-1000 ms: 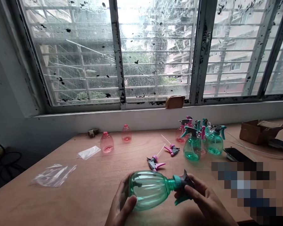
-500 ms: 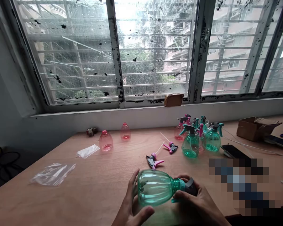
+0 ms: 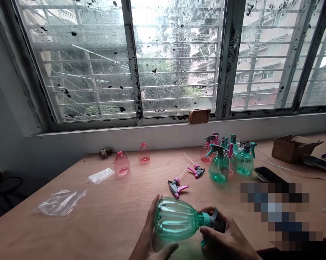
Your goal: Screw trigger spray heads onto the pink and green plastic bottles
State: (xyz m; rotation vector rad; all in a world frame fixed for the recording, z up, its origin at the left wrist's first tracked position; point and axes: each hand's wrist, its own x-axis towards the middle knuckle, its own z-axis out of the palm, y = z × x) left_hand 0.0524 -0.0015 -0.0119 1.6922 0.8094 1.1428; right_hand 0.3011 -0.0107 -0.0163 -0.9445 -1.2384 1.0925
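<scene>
I hold a green see-through spray bottle (image 3: 176, 219) on its side just above the wooden table (image 3: 111, 216), near the front edge. My left hand (image 3: 152, 238) wraps round its round body. My right hand (image 3: 225, 240) is closed on the bottle's teal and black trigger head (image 3: 214, 221) at the neck. Two loose pink and black trigger heads (image 3: 177, 185) with white tubes lie just beyond the bottle.
Several assembled green and pink spray bottles (image 3: 227, 159) stand at the right. Two capless pink bottles (image 3: 122, 164) stand further left. Clear plastic bags (image 3: 60, 202) lie at the left. A cardboard box (image 3: 292, 148), a phone (image 3: 268, 175) and a cable sit far right.
The bottle has shifted slightly to the right and lower in view. My left hand has slid further round the body, and my right hand has turned on the trigger head.
</scene>
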